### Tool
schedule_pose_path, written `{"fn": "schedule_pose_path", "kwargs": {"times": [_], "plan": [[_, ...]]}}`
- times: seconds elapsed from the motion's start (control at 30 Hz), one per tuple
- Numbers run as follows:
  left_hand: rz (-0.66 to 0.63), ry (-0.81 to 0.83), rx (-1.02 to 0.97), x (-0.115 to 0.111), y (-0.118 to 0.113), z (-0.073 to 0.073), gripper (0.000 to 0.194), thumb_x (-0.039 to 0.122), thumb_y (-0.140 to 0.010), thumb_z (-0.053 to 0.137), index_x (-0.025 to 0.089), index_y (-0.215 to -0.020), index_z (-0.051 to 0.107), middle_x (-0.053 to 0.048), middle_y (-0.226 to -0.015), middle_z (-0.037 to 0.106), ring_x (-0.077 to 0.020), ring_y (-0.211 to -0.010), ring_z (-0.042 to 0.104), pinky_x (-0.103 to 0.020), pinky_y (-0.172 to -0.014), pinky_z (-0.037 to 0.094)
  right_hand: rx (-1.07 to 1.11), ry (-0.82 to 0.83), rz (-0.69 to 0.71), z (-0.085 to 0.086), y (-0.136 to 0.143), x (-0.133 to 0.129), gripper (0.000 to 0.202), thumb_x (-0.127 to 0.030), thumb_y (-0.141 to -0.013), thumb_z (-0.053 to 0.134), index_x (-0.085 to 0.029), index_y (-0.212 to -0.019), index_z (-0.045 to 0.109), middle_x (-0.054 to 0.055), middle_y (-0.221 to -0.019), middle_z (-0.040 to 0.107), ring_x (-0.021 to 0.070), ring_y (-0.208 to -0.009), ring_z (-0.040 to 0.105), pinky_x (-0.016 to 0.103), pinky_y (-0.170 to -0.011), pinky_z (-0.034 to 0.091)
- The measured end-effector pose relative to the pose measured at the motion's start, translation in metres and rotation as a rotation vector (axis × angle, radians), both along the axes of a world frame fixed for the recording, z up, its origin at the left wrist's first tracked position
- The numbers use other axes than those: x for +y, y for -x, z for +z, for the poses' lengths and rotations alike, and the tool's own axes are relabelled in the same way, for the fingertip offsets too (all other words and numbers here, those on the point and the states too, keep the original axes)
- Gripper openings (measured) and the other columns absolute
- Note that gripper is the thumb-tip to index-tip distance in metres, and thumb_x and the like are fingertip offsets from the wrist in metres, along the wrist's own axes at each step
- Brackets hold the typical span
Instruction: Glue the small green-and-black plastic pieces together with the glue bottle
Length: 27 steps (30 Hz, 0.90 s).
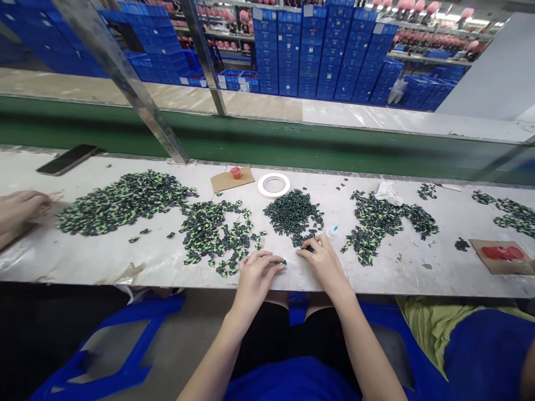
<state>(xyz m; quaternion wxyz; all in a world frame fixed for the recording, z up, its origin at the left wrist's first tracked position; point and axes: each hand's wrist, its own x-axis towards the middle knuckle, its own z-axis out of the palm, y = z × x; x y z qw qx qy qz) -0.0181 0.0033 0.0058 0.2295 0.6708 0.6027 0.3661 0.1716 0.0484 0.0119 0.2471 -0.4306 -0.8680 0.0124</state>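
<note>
Near the table's front edge, my left hand (258, 274) pinches a small black-and-green part (283, 263) between thumb and fingers. My right hand (321, 259) reaches to the near edge of a pile of small dark green pieces (292, 213). Its fingertips bend down together there, and what they hold, if anything, is hidden. Left of my left hand spreads a loose pile of black-and-green parts (209, 231). A small bottle with a blue needle tip (332, 231) sits just beyond my right hand.
A roll of white tape (274, 185) and a red cup on cardboard (228, 181) lie behind the piles. More black-and-green parts (125, 203) cover the left, near a co-worker's hand (25, 214) and a phone (68, 159). Another pile (374, 220) and red-smeared cardboard (504, 255) lie right.
</note>
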Motion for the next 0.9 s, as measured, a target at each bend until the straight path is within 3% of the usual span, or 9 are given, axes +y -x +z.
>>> {"fn": "schedule_pose_path", "kwargs": {"times": [0.17,0.37,0.57,0.73,0.9], "plan": [[0.043,-0.020,-0.051,-0.005,0.002,0.007,0.010,0.027,-0.085,0.062,0.027,-0.085,0.071,-0.001,-0.090,0.074,-0.0228,-0.094,0.064,-0.041,-0.090,0.037,0.052,0.013,-0.047,-0.003,-0.004,-0.003,0.023,-0.012,-0.092,0.051,-0.023,-0.089,0.071,0.008,-0.084,0.062,0.0225,-0.082,0.052,0.035,-0.068,0.050],[0.051,-0.071,-0.009,-0.006,-0.003,0.011,0.007,0.026,-0.084,0.064,0.027,-0.084,0.071,0.000,-0.088,0.075,-0.0229,-0.092,0.065,-0.041,-0.090,0.036,0.479,0.182,-0.101,0.005,0.002,-0.020,0.024,-0.022,-0.096,0.045,-0.020,-0.098,0.068,0.007,-0.088,0.059,0.0185,-0.081,0.060,0.031,-0.073,0.051],[0.028,-0.110,0.029,-0.007,-0.007,0.017,0.009,0.026,-0.086,0.062,0.027,-0.085,0.071,0.000,-0.085,0.075,-0.0222,-0.091,0.064,-0.041,-0.088,0.036,0.812,0.462,-0.189,0.008,0.008,-0.032,0.016,-0.031,-0.087,0.058,-0.021,-0.087,0.071,0.005,-0.084,0.066,0.0179,-0.078,0.063,0.027,-0.065,0.051],[-0.024,-0.132,0.042,-0.008,-0.009,0.019,0.013,0.023,-0.088,0.059,0.027,-0.089,0.071,0.000,-0.086,0.076,-0.0216,-0.091,0.064,-0.039,-0.087,0.037,1.087,0.673,-0.255,0.006,0.013,-0.041,0.021,-0.034,-0.075,0.069,-0.021,-0.091,0.073,0.003,-0.078,0.069,0.0172,-0.070,0.066,0.029,-0.064,0.056],[-0.044,-0.156,0.057,-0.009,-0.012,0.018,0.014,0.022,-0.088,0.058,0.027,-0.089,0.072,0.000,-0.086,0.076,-0.0217,-0.090,0.063,-0.039,-0.086,0.038,1.149,0.761,-0.289,0.014,0.017,-0.047,0.026,-0.035,-0.069,0.075,-0.018,-0.089,0.073,0.005,-0.078,0.073,0.0200,-0.075,0.070,0.032,-0.068,0.060]]}}
